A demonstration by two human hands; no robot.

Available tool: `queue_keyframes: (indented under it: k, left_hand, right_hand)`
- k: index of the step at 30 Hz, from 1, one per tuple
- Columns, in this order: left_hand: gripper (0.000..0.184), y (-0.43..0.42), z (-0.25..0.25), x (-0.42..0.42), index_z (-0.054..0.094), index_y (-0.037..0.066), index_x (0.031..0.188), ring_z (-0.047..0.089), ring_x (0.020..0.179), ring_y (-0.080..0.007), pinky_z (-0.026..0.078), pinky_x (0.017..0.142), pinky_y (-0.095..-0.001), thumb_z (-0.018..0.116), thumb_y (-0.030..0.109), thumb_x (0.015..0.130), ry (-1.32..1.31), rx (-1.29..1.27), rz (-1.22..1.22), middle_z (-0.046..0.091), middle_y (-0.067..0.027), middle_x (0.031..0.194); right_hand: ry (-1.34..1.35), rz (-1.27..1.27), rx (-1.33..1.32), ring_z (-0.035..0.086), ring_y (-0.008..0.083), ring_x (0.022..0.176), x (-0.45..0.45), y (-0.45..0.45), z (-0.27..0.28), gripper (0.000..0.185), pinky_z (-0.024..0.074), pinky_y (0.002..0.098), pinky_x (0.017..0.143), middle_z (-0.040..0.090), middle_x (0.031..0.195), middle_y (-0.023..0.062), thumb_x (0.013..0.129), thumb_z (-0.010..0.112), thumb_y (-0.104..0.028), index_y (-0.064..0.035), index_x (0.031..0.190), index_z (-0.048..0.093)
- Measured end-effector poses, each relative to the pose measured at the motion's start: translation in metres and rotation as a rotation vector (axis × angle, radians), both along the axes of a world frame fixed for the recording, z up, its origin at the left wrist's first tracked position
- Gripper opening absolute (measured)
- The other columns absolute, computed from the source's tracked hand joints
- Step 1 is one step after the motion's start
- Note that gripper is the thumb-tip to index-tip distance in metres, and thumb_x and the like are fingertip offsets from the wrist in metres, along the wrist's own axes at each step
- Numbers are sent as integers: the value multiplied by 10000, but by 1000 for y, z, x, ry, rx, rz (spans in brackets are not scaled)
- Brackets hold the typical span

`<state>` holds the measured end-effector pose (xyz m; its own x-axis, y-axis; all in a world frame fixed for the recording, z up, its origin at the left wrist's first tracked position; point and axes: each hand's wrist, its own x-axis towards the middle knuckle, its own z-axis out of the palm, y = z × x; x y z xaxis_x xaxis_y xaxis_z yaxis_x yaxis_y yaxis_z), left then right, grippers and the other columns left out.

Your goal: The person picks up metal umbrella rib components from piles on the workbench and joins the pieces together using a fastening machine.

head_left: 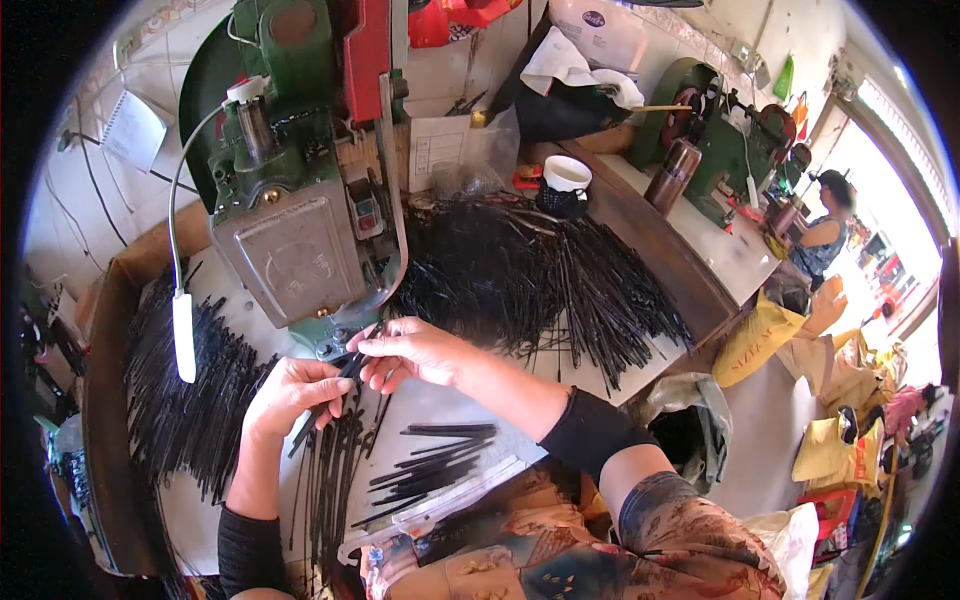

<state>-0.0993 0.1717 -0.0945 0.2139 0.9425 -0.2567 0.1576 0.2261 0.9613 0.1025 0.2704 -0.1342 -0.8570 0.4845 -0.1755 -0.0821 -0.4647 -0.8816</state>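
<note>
My left hand (300,392) is closed on thin black strips (348,372) just in front of a green press machine (275,200). On their upper end, right beside the press head (328,338), the fingers of my right hand (420,352) are pinched. The strips slant up toward the press; their exact kind does not show, and my fingers hide part of them. Below my hands a loose bundle of similar strips (325,480) hangs down the table. A short row of strips (435,465) lies to the right of that bundle.
Large heaps of black strips lie left (195,390) and right (490,270) of the press. A white cup (567,174) stands behind the right heap. A brown bottle (673,175) and another green machine (690,120) stand farther right. Another person (825,235) sits near the doorway.
</note>
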Motion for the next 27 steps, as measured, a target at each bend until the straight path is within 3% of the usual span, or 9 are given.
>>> queue_keyframes:
  k: [7,11,16,27]
  left_hand:
    - [332,1,9,-21,643,-6,848,472,410,-79,352,404,-204,621,326,847,176,126,87,586,-47,590]
    - [328,7,-9,-32,629,15,914,397,400,-42,263,371,-195,615,337,851,11,103,249,505,20,544]
    - [265,11,-19,-23,629,19,887,341,397,-25,205,363,-190,630,281,849,-124,85,329,443,45,529]
    - [300,13,-19,-25,626,-9,884,270,376,-22,151,353,-206,648,286,833,-101,73,318,359,54,487]
  right_hand:
    - [19,-245,78,649,206,660,1,-1,10,263,558,317,598,645,821,149,862,600,-223,2,995,574]
    - [89,-396,52,653,220,683,1,10,-2,241,562,317,609,647,855,172,879,570,-190,12,1010,563]
    - [125,-392,49,654,216,721,0,12,-5,227,567,311,619,637,899,180,905,533,-160,20,1042,549]
    - [82,-393,90,654,196,702,0,12,-2,239,563,292,611,637,894,173,900,556,-188,15,1027,549]
